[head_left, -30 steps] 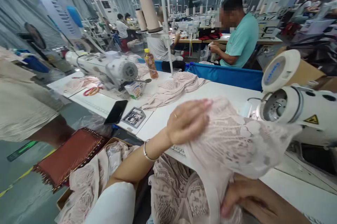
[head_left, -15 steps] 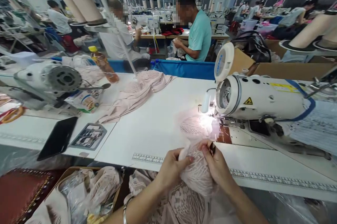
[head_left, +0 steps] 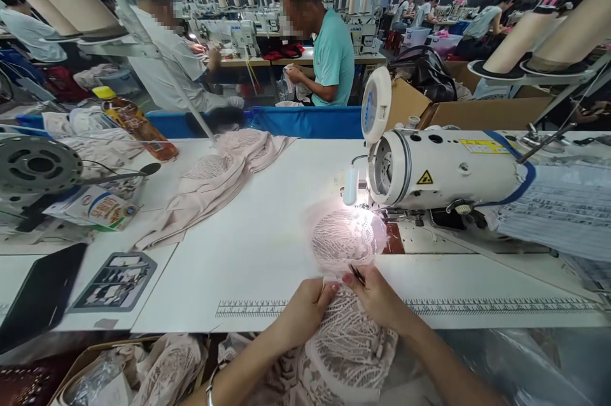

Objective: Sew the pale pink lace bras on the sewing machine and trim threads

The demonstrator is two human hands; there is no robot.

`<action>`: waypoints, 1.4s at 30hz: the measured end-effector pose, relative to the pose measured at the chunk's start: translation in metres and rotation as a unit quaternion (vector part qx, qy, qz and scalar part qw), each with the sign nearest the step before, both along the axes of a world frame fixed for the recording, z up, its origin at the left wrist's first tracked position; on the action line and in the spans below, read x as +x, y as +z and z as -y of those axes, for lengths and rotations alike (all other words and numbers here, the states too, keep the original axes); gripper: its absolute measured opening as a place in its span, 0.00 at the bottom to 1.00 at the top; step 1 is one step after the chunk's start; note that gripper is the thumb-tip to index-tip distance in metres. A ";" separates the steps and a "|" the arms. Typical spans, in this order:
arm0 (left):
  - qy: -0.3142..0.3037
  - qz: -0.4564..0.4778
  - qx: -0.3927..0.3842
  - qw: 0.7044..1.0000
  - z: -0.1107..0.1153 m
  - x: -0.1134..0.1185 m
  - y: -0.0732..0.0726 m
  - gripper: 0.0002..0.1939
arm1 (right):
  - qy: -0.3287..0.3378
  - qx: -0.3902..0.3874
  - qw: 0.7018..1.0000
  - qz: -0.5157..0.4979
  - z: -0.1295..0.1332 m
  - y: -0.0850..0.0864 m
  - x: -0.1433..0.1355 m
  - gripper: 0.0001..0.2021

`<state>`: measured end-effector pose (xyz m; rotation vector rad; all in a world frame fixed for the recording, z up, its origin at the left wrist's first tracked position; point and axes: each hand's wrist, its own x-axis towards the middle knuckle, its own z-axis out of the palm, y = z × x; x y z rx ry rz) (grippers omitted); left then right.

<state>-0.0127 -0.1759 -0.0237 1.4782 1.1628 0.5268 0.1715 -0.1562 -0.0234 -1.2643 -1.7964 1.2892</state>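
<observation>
Pale pink lace fabric (head_left: 348,336) hangs over the table's front edge, pinched between my two hands. My left hand (head_left: 305,307) is closed on its upper edge. Close beside it, my right hand (head_left: 379,301) grips the lace too and holds a small dark pointed tool (head_left: 356,274), its tip showing past the fingers; most of the tool is hidden. Just beyond my fingers a rounded lace cup (head_left: 337,237) lies flat on the table, its far right part under the lit needle area of the white sewing machine (head_left: 439,164).
A printed ruler strip (head_left: 248,308) runs along the table's front. Leftward lie more pink lace pieces (head_left: 214,180), a bottle (head_left: 138,123), a carton (head_left: 98,205) and a black tablet-like slab (head_left: 42,291). Papers (head_left: 558,202) rest at right. Two people sit beyond the blue cloth (head_left: 310,123).
The view has turned to the right. The lace in my hands has dropped lower and spread out, and the cup by the needle shows more fully. The tool's tip now points up and left.
</observation>
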 end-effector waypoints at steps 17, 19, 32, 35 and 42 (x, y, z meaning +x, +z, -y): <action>0.286 0.289 -0.162 0.899 0.008 -0.004 0.011 0.30 | 0.001 -0.015 1.000 0.017 0.011 0.005 -0.010 0.18; 0.335 0.293 -0.140 0.885 -0.004 -0.005 0.018 0.29 | -0.012 0.042 0.990 0.136 0.018 0.008 -0.011 0.16; 0.372 -0.143 0.193 0.897 -0.120 -0.090 0.040 0.16 | 0.023 0.054 0.922 0.382 0.036 0.009 0.000 0.08; 0.289 -0.167 0.270 0.903 -0.112 -0.053 0.041 0.12 | 0.033 0.049 0.923 0.381 0.034 0.009 -0.002 0.10; -0.061 -0.183 0.302 0.934 -0.111 0.067 0.012 0.05 | 0.033 0.058 0.911 0.407 0.030 0.015 -0.005 0.09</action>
